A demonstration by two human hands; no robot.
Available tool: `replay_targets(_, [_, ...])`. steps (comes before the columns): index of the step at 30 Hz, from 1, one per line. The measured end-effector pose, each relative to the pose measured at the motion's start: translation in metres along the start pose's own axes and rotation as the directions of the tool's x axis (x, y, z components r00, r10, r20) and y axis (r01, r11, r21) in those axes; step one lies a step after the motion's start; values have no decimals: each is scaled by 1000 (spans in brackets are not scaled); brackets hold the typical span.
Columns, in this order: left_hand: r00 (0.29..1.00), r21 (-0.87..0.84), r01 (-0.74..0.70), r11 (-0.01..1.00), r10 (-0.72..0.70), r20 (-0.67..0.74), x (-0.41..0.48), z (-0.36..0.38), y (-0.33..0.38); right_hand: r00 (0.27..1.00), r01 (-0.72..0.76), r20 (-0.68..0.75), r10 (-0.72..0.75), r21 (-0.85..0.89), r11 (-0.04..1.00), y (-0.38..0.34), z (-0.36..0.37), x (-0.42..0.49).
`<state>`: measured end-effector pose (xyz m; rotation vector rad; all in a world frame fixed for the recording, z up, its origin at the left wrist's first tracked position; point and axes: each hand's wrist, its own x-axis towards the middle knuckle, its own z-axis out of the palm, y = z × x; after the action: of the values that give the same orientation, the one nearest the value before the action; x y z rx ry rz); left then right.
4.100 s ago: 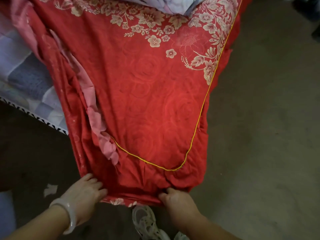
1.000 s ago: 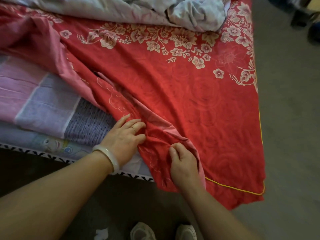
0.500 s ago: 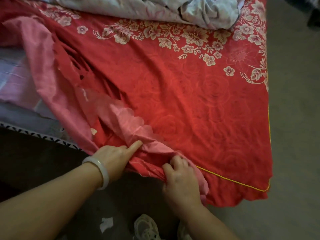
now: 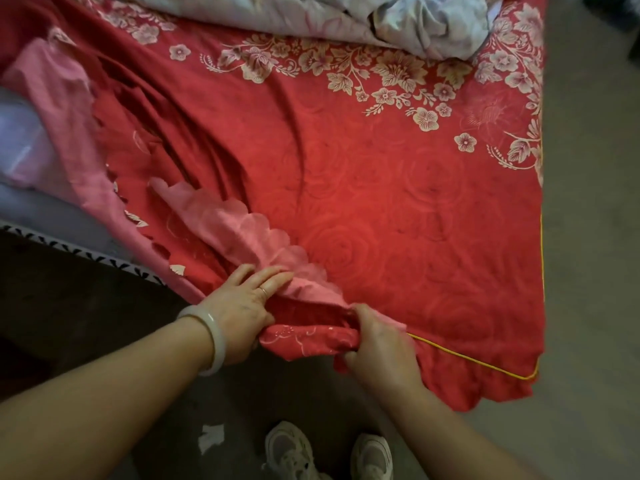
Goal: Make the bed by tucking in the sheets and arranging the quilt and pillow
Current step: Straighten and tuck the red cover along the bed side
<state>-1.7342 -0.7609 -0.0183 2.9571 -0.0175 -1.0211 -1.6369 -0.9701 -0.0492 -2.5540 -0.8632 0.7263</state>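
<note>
- The right hand (image 4: 377,344) was curled round a rolled-up stretch of the red sheet (image 4: 363,202) at the near edge of the bed, thumb on top and fingers wrapped beneath.
- The left hand (image 4: 239,310) lay just beside it, fingers (image 4: 273,273) fairly straight and pressing on the sheet's turned-back hem (image 4: 242,226). Its thumb was hidden, so any pinch underneath could not be told.
- A pale bracelet (image 4: 216,336) sat on the left wrist and a ring (image 4: 263,291) on one finger.
- The hem, scalloped and pink on its underside, ran up and to the left from the hands, with deep creases fanning out beside it.
- To the right the sheet lay flatter, its corner with the yellow piping (image 4: 467,358) hanging over the bed's edge.
- On the far left the mattress (image 4: 24,143) lay bare, so the sheet looked only partly spread.
- The quilt (image 4: 415,22) was bunched at the far side, resting on the sheet. No pillow was in view.
- The sheet looked thin, light and limp. It would likely bunch instead of sliding if pushed, so pulling it taut by the hem, hands apart, seemed the best hold.
- Shoes (image 4: 294,452) and a paper scrap (image 4: 211,438) showed on the floor (image 4: 588,237) below.
</note>
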Motion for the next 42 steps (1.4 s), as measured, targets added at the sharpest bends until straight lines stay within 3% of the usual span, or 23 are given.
replay_targets(3, [994, -4, -48, 999, 47, -102, -5, 19, 6, 984, 168, 88, -157, -130, 977, 6, 13, -8])
replay_targets(7, [999, -146, -10, 989, 4, -39, -21, 71, 16, 925, 310, 304, -228, -255, 916, 19, 33, -28])
replay_targets(9, [996, -197, 86, 977, -81, 34, -19, 90, 26, 897, 250, 421, -135, -230, 940, 31, 45, -28])
replay_targets(12, [973, -149, 166, 975, -137, 184, -7, 97, 40, 890, 205, 444, -105, -184, 961, 43, 65, -28])
replay_targets(14, [959, -164, 154, 974, -107, 262, -3, 98, 49, 853, 304, 489, -182, -183, 935, 43, 64, -33])
replay_targets(16, [990, -233, 86, 969, -56, 130, -11, 88, 56, 769, 452, 557, -313, -129, 882, 35, 51, -40])
replay_targets(18, [976, -275, -72, 959, 11, -218, -18, 80, 57, 751, 580, 375, -544, 19, 814, 23, 34, -45])
replay_targets(20, [810, -246, -175, 953, -3, -587, -20, 68, 55, 733, 668, 73, -676, 105, 737, 15, 18, -44])
replay_targets(21, [734, -240, -143, 960, -60, -676, -17, 56, 52, 740, 672, -71, -669, 121, 730, 11, 10, -36])
replay_targets(23, [680, -241, 27, 970, -195, -707, -5, 28, 37, 796, 577, -309, -520, 131, 806, 2, -7, -10])
replay_targets(26, [774, -279, 189, 942, -318, -548, 15, 12, 14, 871, 302, -432, -234, 96, 948, 6, -13, 37])
replay_targets(28, [861, -211, 186, 960, -262, -435, 20, 33, 8, 906, 253, -343, -249, -34, 967, 21, 8, 43])
replay_targets(29, [911, -194, 165, 967, -225, -347, 15, 43, 12, 909, 309, -251, -333, -130, 942, 29, 21, 35])
replay_targets(31, [975, -229, 155, 961, -186, -122, 4, 60, 25, 848, 497, -22, -529, -310, 810, 46, 39, 11])
replay_targets(32, [986, -210, 165, 964, -165, 17, -1, 68, 31, 799, 585, 95, -594, -353, 730, 56, 43, 1])
replay_targets(35, [980, -143, 89, 986, -61, 190, -13, 83, 43, 643, 760, 330, -691, -383, 524, 82, 41, -14])
replay_targets(36, [991, -142, 77, 987, -60, 121, -15, 81, 45, 601, 795, 358, -715, -360, 488, 87, 35, -12])
replay_targets(38, [971, -187, 14, 982, -58, -231, -16, 74, 45, 536, 843, 357, -765, -273, 463, 88, 20, -7])
replay_targets(40, [826, -166, -60, 984, -45, -562, -6, 54, 44, 543, 836, 196, -817, -215, 504, 80, -2, 7])
replay_targets(42, [681, -136, -69, 988, -53, -730, 16, 25, 45, 642, 737, -81, -762, -209, 643, 74, -28, 34])
